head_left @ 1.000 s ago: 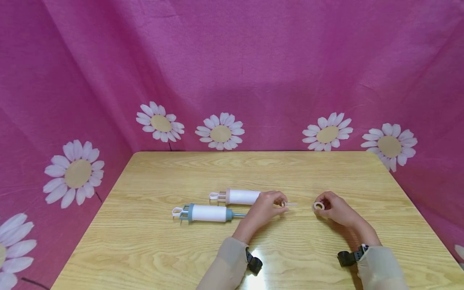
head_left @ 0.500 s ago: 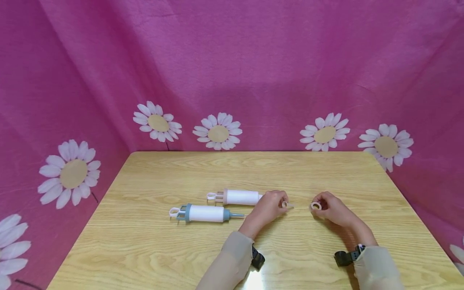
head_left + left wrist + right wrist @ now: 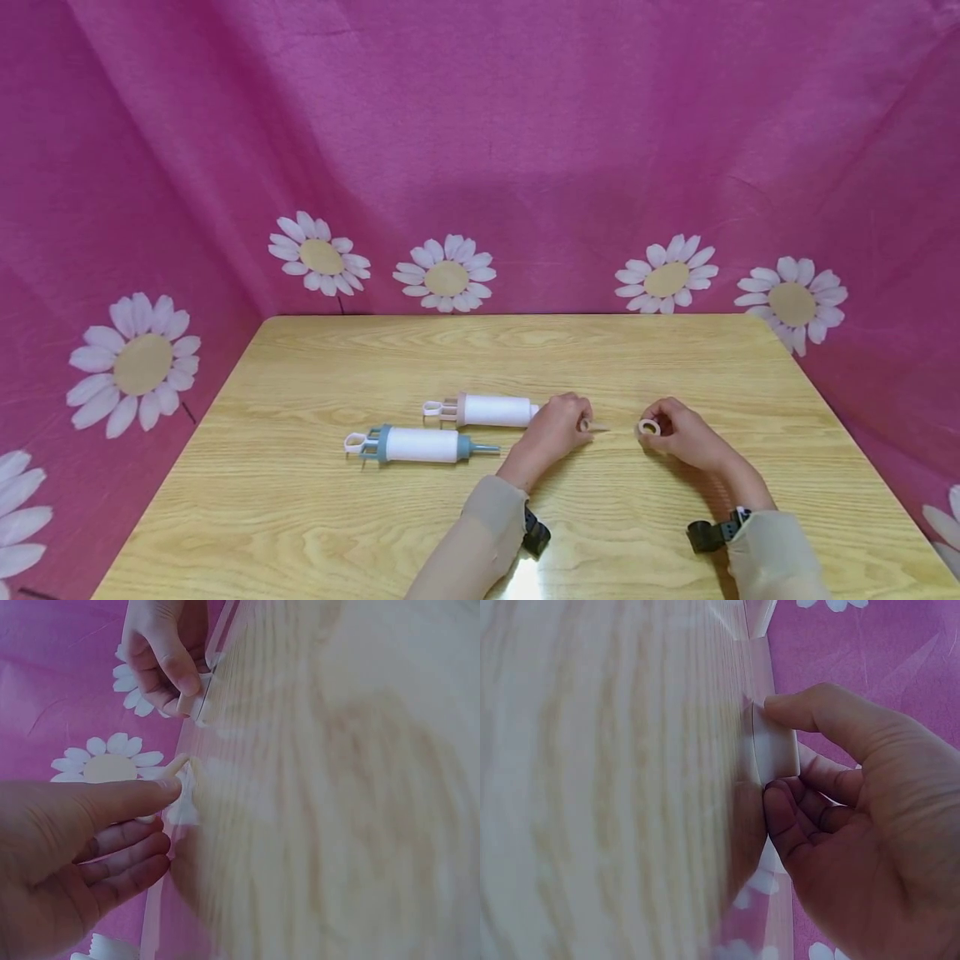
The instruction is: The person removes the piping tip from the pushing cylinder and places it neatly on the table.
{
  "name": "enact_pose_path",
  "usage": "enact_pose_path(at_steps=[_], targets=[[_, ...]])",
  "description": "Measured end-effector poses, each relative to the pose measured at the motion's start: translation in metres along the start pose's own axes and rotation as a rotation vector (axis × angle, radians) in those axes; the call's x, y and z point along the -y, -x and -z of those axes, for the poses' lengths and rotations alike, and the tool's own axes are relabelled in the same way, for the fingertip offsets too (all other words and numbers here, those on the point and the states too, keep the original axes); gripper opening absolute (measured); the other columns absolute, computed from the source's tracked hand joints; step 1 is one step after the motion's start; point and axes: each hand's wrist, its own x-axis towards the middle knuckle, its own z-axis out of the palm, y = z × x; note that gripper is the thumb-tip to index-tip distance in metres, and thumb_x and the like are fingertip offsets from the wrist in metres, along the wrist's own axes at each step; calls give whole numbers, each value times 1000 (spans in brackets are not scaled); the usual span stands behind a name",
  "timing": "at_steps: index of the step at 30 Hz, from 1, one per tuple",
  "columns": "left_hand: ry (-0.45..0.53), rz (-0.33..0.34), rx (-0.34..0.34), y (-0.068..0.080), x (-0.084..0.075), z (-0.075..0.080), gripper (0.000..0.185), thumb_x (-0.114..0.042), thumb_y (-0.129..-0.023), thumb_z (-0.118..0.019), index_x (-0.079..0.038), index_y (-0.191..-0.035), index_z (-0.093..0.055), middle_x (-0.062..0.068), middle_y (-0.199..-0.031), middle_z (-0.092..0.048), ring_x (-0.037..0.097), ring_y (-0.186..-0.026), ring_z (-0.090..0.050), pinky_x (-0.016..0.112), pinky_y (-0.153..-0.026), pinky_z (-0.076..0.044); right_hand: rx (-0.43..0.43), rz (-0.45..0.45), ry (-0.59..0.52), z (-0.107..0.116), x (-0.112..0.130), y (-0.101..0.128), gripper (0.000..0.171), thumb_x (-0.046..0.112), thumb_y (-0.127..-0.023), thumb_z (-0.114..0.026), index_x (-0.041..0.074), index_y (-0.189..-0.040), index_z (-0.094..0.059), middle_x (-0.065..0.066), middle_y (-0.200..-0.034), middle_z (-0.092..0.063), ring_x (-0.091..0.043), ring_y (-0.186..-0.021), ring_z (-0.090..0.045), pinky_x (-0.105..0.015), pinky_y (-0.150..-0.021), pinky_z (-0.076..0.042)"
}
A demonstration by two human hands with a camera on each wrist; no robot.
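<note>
Right hand (image 3: 678, 433) nearer, pinching ring (image 3: 647, 428), left hand (image 3: 558, 425) pinching nozzle (image 3: 596, 428) (both curled).

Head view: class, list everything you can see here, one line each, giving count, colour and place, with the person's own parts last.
Table: one, light wood, fills the foreground.
Syringe with blue ends: one, white barrel, lying on the table left of centre.
Syringe with beige end: one, white barrel, lying just behind the blue one.
Nozzle: one, beige, pinched in the left hand.
Ring: one, white, held in the right hand.
Cloth: one, pink with white daisies, behind and beside the table.
Left hand: one, centre.
Right hand: one, right of centre.
</note>
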Motion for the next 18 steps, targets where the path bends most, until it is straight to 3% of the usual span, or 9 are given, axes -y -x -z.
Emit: enact_pose_path(at_steps=[18], targets=[[-48, 2, 12, -1, 2, -2, 18, -21, -80, -81, -11, -88, -69, -2, -82, -61, 4, -69, -49, 13, -60, -40, -7, -4, 7, 0, -1, 0, 25, 10, -86, -72, -2, -103, -57, -10, -94, -53, -11, -80, -45, -18, -66, -40]])
